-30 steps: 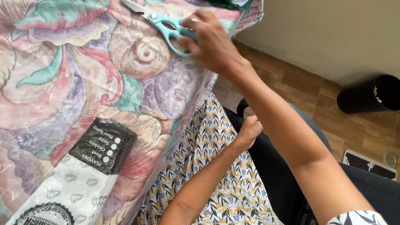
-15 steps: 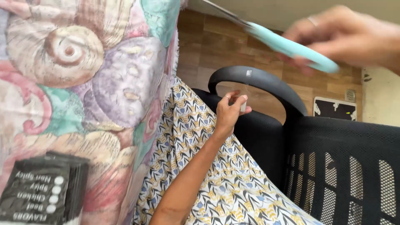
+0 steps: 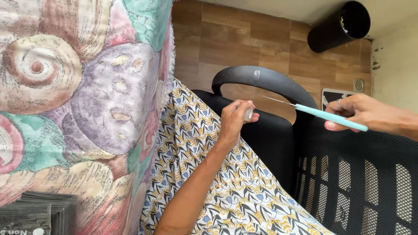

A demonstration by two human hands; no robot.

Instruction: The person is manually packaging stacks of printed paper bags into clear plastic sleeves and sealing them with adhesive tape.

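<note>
My left hand (image 3: 235, 117) is raised in front of me over my lap, fingers curled closed around a small clear piece (image 3: 248, 114) pinched between thumb and fingertips; only its pale end shows past my thumb, so I cannot tell what it is. I hold it up and away from my patterned dress (image 3: 217, 182), which looks like a way to keep its end free and in my line of sight.

My right hand (image 3: 365, 114) comes in from the right, closed around the pale blue handle of the scissors (image 3: 318, 112). The thin metal tip points left toward the piece in my left hand, near it but not touching. From this edge-on angle the blades look closed or nearly so; I cannot be sure.

Behind both hands is the black chair (image 3: 265, 80) with its curved armrest and mesh side. To my left, the surface is covered by a cloth with a shell print (image 3: 78, 78), and a stack of dark packets (image 3: 35, 213) lies on it at the lower corner. A black tube (image 3: 339, 26) lies on the wooden floor (image 3: 226, 35) by the wall.
</note>
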